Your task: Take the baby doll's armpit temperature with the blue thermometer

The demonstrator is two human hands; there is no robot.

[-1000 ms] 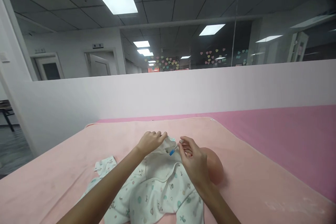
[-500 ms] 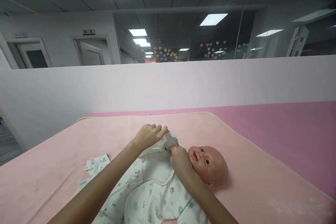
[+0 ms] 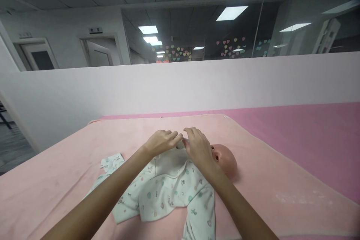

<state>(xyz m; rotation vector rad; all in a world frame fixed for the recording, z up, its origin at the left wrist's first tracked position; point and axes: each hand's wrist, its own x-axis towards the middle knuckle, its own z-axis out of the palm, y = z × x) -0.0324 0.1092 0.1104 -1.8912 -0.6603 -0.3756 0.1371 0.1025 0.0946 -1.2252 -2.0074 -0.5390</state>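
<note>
A baby doll (image 3: 225,161) lies on its back on a pale pink towel (image 3: 70,165), its head pointing right. It wears a white garment (image 3: 168,191) printed with small coloured figures. My left hand (image 3: 161,141) pinches the fabric at the far sleeve of the garment, fingers closed. Right beside it, my right hand (image 3: 198,145) also grips the sleeve edge, its fingertips meeting those of the left, and it covers part of the doll's face.
The towel lies on a brighter pink surface (image 3: 303,138). A low white partition wall (image 3: 180,86) runs behind it, with glass panels and doors beyond. At the left the floor (image 3: 14,146) drops away past the surface's edge.
My right hand has moved up from the doll's chest to the sleeve, meeting the left hand. The small blue thing it held a second ago is out of sight. The view shifted slightly.
</note>
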